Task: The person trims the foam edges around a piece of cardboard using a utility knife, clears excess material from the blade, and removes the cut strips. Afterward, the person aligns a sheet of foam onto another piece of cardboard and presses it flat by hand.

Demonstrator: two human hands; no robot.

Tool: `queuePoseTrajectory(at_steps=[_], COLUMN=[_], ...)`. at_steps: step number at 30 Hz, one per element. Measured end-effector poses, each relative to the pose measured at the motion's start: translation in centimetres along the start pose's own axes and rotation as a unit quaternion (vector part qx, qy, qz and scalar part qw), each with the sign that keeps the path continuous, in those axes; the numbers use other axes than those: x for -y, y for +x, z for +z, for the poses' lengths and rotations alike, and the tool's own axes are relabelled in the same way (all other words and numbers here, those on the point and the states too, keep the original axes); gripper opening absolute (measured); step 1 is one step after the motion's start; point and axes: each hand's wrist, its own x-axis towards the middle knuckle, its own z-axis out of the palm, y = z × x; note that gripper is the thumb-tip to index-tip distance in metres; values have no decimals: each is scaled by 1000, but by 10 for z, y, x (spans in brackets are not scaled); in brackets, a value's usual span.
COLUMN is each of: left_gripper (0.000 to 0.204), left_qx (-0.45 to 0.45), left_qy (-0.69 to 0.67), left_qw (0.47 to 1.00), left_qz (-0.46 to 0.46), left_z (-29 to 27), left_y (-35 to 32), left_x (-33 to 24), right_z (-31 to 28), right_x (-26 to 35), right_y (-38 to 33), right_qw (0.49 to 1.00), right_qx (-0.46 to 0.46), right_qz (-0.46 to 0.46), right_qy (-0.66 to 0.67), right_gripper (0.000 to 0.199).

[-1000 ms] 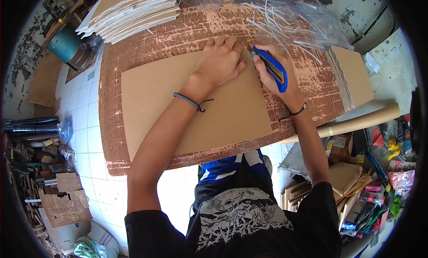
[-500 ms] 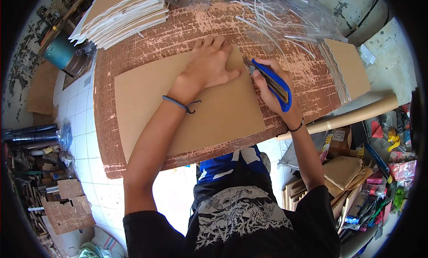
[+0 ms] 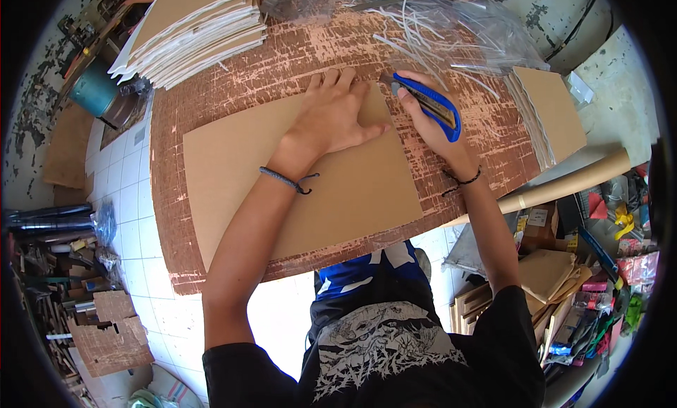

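A brown cardboard sheet (image 3: 352, 189) lies flat on the scratched reddish-brown table (image 3: 296, 66). My left hand (image 3: 331, 115) presses down on its far part, palm lowered and fingers spread past the far edge. In my right hand (image 3: 434, 122) is a blue box cutter (image 3: 441, 110), gripped with the thumb along its side. The cutter's tip is near the sheet's far right corner; whether the blade touches the cardboard is too small to tell.
At the far left stands a stack of white-edged cardboard sheets (image 3: 204, 38). White strips (image 3: 412, 31) and clear plastic film (image 3: 486, 38) lie at the far right. More cardboard pieces (image 3: 553, 112) rest at the right edge, above a long cardboard tube (image 3: 571, 182).
My right hand has moved the box cutter away from me, up along the sheet's right edge to its far corner. My left hand stays pressed on the sheet.
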Motion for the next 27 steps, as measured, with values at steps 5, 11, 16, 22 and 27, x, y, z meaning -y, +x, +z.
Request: queuePoseTrajectory(at_steps=[5,11,16,22,27], left_gripper=[75,83,95,100,100], left_qx=[35,38,36,53,44], left_qy=[-23,-15,-5,6,8], left_qw=[999,999,999,999,999], left_qz=[-12,-12,-4,8,-1], left_z=[-8,-7,-9,-11,-10], left_y=[2,2,3,4,3], left_x=[1,-1,-1,-3,-2], right_z=[4,7,5,-1,-7], right_x=[6,8,9,22,28], right_y=[0,-1,0,-1,-14], right_qw=[999,998,999,997,998], right_qx=[20,12,35,68,48], right_qz=[43,63,27,43,33], right_qy=[-10,0,-9,-4,17], right_gripper=[30,31,32,25,22])
